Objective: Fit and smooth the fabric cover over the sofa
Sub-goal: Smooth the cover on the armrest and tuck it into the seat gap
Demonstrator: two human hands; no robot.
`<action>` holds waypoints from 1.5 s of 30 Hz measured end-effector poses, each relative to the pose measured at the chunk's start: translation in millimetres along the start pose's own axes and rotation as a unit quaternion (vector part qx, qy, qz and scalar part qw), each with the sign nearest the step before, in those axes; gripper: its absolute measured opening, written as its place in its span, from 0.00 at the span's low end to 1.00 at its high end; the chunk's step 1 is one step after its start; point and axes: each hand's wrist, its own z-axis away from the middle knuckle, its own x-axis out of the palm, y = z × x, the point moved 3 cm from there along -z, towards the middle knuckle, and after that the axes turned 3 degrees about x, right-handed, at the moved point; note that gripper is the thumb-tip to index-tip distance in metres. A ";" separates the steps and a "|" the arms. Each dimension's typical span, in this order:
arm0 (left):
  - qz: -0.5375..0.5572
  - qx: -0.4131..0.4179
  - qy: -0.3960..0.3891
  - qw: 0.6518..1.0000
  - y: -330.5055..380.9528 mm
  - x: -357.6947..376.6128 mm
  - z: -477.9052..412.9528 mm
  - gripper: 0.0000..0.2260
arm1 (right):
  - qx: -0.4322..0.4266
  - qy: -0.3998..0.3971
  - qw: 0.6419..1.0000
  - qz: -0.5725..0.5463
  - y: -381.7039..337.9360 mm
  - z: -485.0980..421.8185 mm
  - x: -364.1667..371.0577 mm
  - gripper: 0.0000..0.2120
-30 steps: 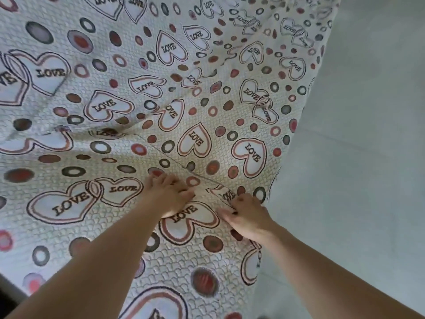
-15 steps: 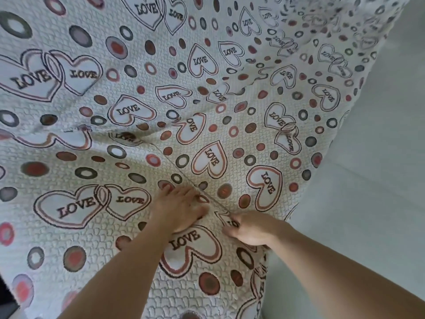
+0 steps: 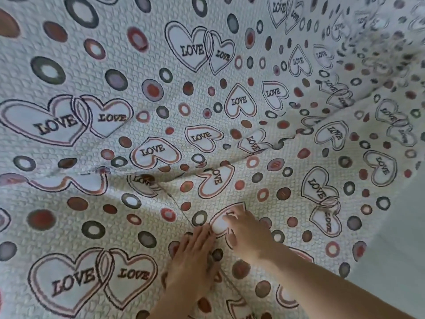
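A white quilted fabric cover [image 3: 161, 93] printed with "LOVE" hearts and red and grey circles fills nearly the whole head view and hides the sofa beneath it. A seam or fold line [image 3: 179, 206] runs diagonally through the lower middle. My left hand [image 3: 195, 256] lies flat on the cover just left of that line, fingers together. My right hand [image 3: 248, 229] presses on the cover right beside it, over a heart print, fingertips curled down onto the cloth. The two hands almost touch. Creases [image 3: 230, 162] fan out above the hands.
A pale grey floor [image 3: 400, 261] shows at the lower right, beyond the cover's hanging edge [image 3: 368, 256].
Both hands have slid up and inward along the fold line, and the right hand has come off the cover's edge onto its top. The view has shifted toward the cover, showing less floor.
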 end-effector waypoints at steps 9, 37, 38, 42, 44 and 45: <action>0.148 -0.006 0.083 0.985 -6.1 -12.7 -20.1 0.17 | 0.000 -0.004 0.999 0.051 -0.8 -47.3 -29.4 0.34; 0.820 -0.463 0.274 0.198 -33.3 -77.7 -138.6 0.08 | -0.092 -0.011 0.996 0.000 50.2 -154.2 -91.6 0.15; 0.811 -0.470 0.293 0.188 -35.1 -78.0 -143.7 0.10 | -0.104 -0.026 0.994 0.005 51.0 -153.2 -91.5 0.17; 0.766 -0.514 0.315 0.224 -64.1 -54.6 -171.7 0.13 | -0.144 -0.052 0.988 0.025 58.1 -149.5 -90.9 0.23; 0.751 -0.521 0.325 0.244 -94.2 -11.4 -186.2 0.15 | -0.149 -0.045 0.987 0.029 58.4 -148.4 -91.1 0.23; 0.728 -0.551 0.328 0.244 -106.5 6.2 -191.4 0.22 | -0.153 -0.042 0.987 0.032 58.7 -148.2 -90.5 0.22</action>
